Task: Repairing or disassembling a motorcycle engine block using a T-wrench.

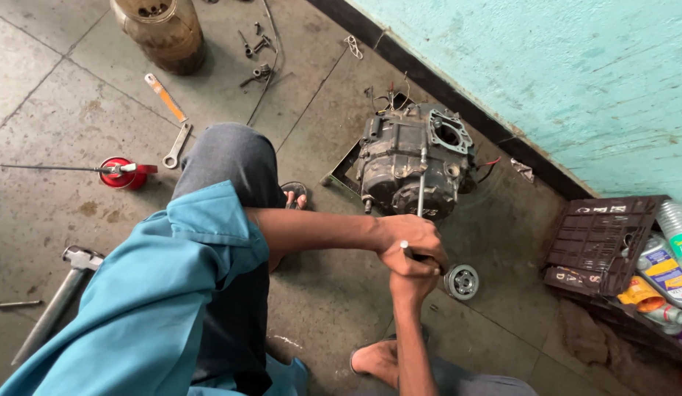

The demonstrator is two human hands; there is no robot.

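Observation:
A dirty grey engine block [410, 158] sits on the floor by the wall. A long metal tool [421, 183] runs from its casing back to my hands. My left hand [410, 238] is wrapped over the tool's handle. My right hand [414, 279] grips the same handle from underneath, pressed against the left. Just right of my hands lies a round bearing-like part [462, 281].
Spanners [176, 145], an orange-handled tool [165, 97], a red oil can [124, 173] and a hammer [58, 304] lie on the tiled floor at left. A brown jar [161, 29] stands at the back. A dark crate [597, 238] with bottles [667, 271] sits at right under the turquoise wall.

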